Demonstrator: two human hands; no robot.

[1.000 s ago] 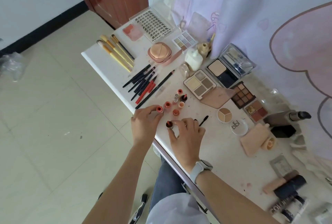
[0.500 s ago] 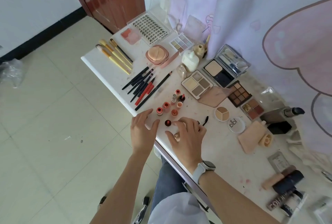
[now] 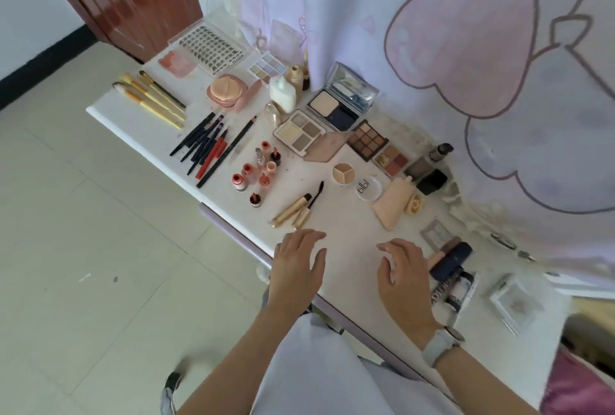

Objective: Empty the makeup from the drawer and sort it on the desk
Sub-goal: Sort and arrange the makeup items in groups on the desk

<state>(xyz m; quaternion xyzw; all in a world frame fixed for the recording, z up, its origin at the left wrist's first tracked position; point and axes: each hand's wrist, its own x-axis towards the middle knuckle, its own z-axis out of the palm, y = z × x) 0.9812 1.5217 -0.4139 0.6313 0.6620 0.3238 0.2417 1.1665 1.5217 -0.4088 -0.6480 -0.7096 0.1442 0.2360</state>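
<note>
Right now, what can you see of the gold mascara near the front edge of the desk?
The gold mascara lies open on the white desk, in two parts side by side: a slim shiny gold tube, and a gold cap with a thin black wand ending in a dark bristle brush. Both lie slanted, brush end pointing away from the person. Whether they touch is unclear. Neither hand touches them; the left hand is nearest.

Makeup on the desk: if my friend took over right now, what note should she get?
Left hand: open, holds nothing, over the desk's near edge.
Right hand: open, holds nothing, beside the dark tubes.
Sorted: brushes, pencils, small lip bottles, palettes in groups.
An open gold mascara lies loose.
Left: group the mascara, the tubes and the compact on the right. The drawer is out of view.
</note>
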